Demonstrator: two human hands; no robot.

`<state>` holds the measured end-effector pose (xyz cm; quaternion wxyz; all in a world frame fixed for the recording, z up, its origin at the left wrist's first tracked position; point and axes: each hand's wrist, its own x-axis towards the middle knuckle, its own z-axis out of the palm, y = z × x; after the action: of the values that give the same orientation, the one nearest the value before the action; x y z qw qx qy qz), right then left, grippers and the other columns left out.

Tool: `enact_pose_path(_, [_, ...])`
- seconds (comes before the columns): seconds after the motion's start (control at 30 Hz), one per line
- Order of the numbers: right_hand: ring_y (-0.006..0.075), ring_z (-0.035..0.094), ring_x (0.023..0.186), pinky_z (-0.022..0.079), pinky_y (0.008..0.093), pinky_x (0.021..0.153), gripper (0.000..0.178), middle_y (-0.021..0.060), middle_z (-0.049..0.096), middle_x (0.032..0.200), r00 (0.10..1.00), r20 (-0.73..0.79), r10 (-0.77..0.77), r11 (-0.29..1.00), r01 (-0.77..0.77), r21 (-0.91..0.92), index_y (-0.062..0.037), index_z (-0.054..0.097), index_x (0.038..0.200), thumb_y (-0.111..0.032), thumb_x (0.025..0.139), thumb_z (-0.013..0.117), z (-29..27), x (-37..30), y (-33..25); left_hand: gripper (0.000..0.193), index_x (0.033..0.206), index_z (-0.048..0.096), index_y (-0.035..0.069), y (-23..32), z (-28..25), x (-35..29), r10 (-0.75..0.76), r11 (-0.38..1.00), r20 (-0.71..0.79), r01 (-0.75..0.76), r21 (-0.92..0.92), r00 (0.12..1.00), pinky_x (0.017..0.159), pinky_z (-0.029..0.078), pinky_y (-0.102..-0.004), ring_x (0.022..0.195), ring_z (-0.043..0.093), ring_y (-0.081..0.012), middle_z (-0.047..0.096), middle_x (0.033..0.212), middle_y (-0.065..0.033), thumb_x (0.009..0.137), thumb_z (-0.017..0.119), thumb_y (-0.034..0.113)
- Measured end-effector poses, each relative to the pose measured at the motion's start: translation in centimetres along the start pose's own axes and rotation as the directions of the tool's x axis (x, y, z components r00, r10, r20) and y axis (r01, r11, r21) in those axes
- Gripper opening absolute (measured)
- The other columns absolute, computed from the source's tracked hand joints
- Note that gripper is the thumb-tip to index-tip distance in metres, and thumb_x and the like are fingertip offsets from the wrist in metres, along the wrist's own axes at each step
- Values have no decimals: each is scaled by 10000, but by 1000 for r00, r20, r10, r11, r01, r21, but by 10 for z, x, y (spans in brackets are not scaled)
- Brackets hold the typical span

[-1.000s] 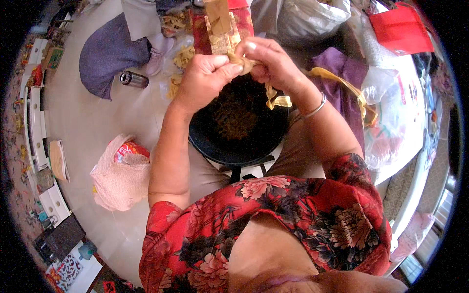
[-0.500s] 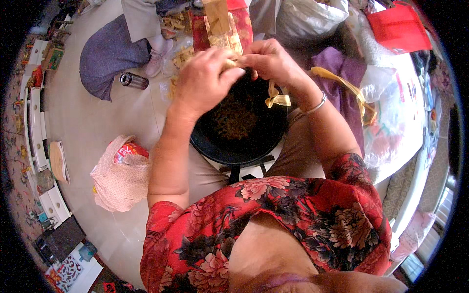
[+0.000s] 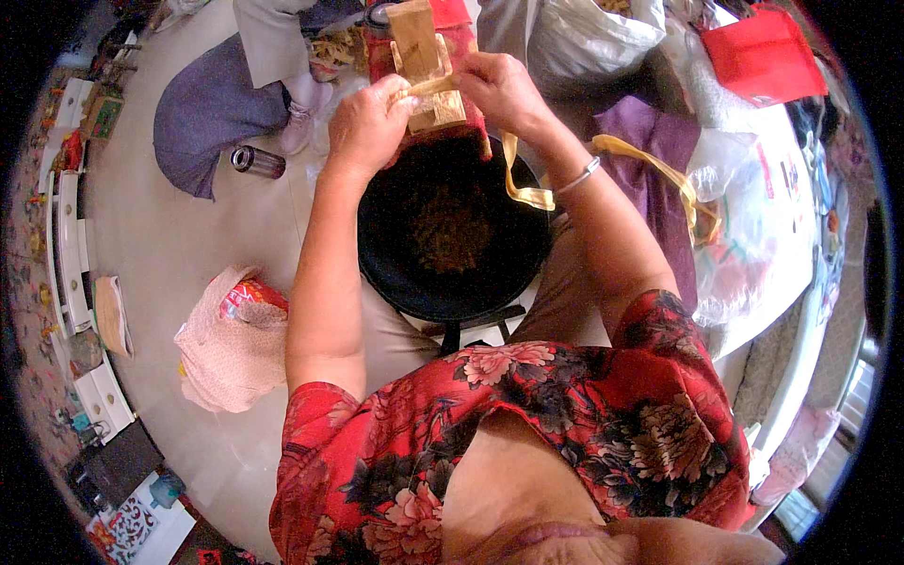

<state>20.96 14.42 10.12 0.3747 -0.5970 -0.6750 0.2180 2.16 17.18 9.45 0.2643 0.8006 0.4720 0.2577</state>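
Observation:
My left hand (image 3: 369, 121) and my right hand (image 3: 501, 92) are both closed on a pale yellow flat strip (image 3: 431, 87), pulled taut between them. It crosses in front of an upright wooden block (image 3: 414, 40) and above a lower wooden piece (image 3: 444, 111), which rests on red cloth. A loose yellow length (image 3: 529, 196) hangs below my right hand; I cannot tell if it belongs to the same strip. Under my forearms, between my knees, a black pan (image 3: 391, 264) holds a small heap of brown shreds (image 3: 454, 231).
Another long yellow strip (image 3: 650, 158) lies over purple cloth (image 3: 640, 127) at the right, beside a clear plastic bag (image 3: 739, 217). To the left are a dark cylindrical bottle (image 3: 257, 161) and a pink cloth bag (image 3: 226, 348). Someone's leg and shoe (image 3: 299, 118) appear beyond the bottle.
Both hands have moved away from me and apart, from above the pan to the wooden block. The strip now shows stretched between them, and more of the pan is visible.

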Motion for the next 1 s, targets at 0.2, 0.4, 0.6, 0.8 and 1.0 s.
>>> enact_pose_path(0.2, [333, 601, 689, 483, 399, 633, 249, 174, 606, 720, 995, -66, 79, 980, -89, -180, -64, 636, 744, -296, 753, 545, 19, 7, 10, 205, 850, 598, 120, -7, 6, 9, -64, 992, -10, 64, 105, 998, 620, 438, -453, 740, 569, -368, 604, 750, -161, 753, 557, 296])
enact_pose_path(0.4, [329, 607, 692, 488, 413, 621, 298, 174, 616, 749, 968, -1, 251, 851, -221, -476, -81, 645, 756, -367, 731, 565, -2, 7, 7, 265, 848, 624, 118, 10, -10, -11, -226, 936, 215, 151, 318, 950, 667, 449, -414, 765, 587, -333, 618, 782, -149, 765, 541, 356])
enact_pose_path(0.6, [85, 422, 423, 362, 229, 366, 244, -4, 472, 539, 782, 580, 227, 467, -610, 640, -60, 569, 735, -254, 861, 493, 14, -30, -28, 390, 1138, 516, 12, 29, 34, -33, 79, 829, -175, -162, -535, 981, 652, 466, -284, 715, 578, -141, 601, 911, -68, 906, 399, 304])
enact_pose_path(0.8, [41, 304, 468, 255, 193, 399, 216, -52, 353, 588, 738, 673, 51, 261, -660, 704, -86, 513, 819, -270, 903, 438, 16, -44, -57, 335, 789, 460, 66, 40, 5, -26, -422, -5, 2, 0, -1000, 907, 526, 419, -277, 624, 529, -195, 511, 634, -26, 910, 354, 360])
enact_pose_path(1.0, [29, 272, 462, 210, 176, 383, 222, -68, 312, 583, 672, 741, -17, 310, -701, 642, -63, 522, 822, -243, 906, 425, 13, -38, -60, 310, 803, 463, 67, 19, -37, -21, -427, -128, -149, -223, -966, 892, 414, 254, -230, 438, 277, -82, 320, 535, 35, 921, 345, 328])
